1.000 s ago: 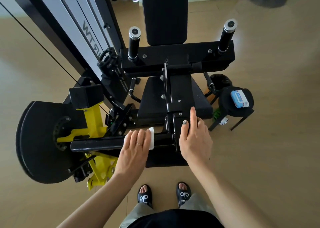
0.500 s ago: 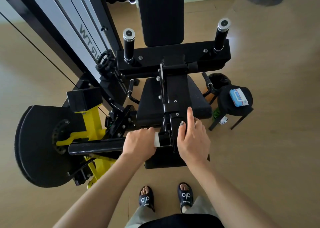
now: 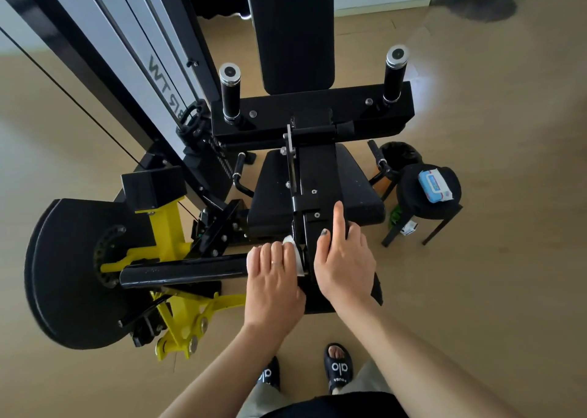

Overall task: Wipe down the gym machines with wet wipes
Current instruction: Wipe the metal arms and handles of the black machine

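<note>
The left hand [image 3: 273, 278], fingers flat over the white wet wipe [image 3: 297, 255], has slid rightward along the black steel bar [image 3: 181, 271] to its joint, finishing that stretch, while the right hand [image 3: 344, 258] rests open on the black upright bracket [image 3: 306, 208].

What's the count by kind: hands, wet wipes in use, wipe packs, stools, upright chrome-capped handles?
Hands: 2, left hand and right hand
Wet wipe in use: 1, under the left hand
Wipe pack: 1
Stool: 1
Upright handles: 2, left handle and right handle
Total: 7
</note>
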### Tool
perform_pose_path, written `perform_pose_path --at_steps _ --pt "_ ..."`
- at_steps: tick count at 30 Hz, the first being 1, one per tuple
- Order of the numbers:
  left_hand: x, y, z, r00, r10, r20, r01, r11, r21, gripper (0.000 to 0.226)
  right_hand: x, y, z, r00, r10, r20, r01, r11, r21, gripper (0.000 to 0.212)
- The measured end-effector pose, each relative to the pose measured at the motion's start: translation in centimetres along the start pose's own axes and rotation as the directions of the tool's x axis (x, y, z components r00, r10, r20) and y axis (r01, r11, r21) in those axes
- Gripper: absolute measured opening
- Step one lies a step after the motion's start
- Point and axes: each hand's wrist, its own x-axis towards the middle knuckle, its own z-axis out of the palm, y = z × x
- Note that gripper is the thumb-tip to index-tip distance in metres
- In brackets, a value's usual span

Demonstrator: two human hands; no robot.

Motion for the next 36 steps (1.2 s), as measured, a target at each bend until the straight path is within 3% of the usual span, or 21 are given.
perform_pose_path --at_steps 3,6,8,10,12,14,17,23,26,33,36 --pt "-0.3 -1.2 -1.1 0.993 0.114 0.027 -0.113 0.993 -0.045 0.076 0.1 0.1 -0.1 1.000 -0.006 0.005 0.006 1.000 0.008 0.062" --pt "2.2 -3.1 -3.6 0.974 0.134 0.185 -0.068 0.944 -0.322 0.038 0.0 0.1 -0.2 1.000 -0.002 0.009 0.002 1.000 0.008 0.061" --pt "4.2 -3.7 -4.0 0.957 0.220 0.188 -0.178 0.960 -0.216 0.017 0.2 0.1 -0.3 1.000 -0.007 0.022 0.007 1.000 0.009 0.062" --pt "4.7 -3.4 -3.5 0.963 0.228 0.146 -0.220 0.973 -0.067 0.024 0.1 0.2 -0.3 1.000 -0.016 0.027 0.016 1.000 0.007 0.062" --pt "4.2 -2.3 -2.8 0.986 0.149 0.070 -0.146 0.988 -0.043 0.043 -0.1 0.3 -0.3 0.999 -0.028 0.016 0.028 1.000 0.001 0.060" --pt "3.3 -1.4 -1.9 0.997 0.081 0.015 -0.081 0.996 -0.041 0.040 -0.2 0.4 -0.3 0.999 -0.031 0.018 0.031 1.000 0.008 0.059" --pt "2.4 -1.4 -0.5 0.990 0.091 -0.106 -0.090 0.996 0.015 0.039 -0.3 0.2 -0.2 1.000 -0.012 0.003 0.012 1.000 0.006 0.059" --pt "1.7 -5.3 0.0 0.960 0.249 -0.126 -0.233 0.964 0.130 0.049 -0.3 0.2 -0.3 1.000 -0.005 -0.007 0.005 1.000 0.004 0.059" --pt "1.7 -7.8 0.0 0.934 0.353 -0.053 -0.333 0.915 0.227 0.058 -0.3 0.1 -0.3 1.000 -0.006 -0.013 0.006 1.000 -0.015 0.059" --pt "3.2 -2.7 -0.1 0.962 0.273 -0.028 -0.258 0.936 0.239 0.059 -0.4 -0.1 -0.1 1.000 -0.001 -0.026 0.000 0.998 -0.060 0.060" --pt "3.2 -4.0 0.3 0.959 0.278 -0.056 -0.260 0.941 0.215 0.061 -0.4 0.0 -0.2 0.999 -0.004 -0.035 0.002 0.998 -0.061 0.060"
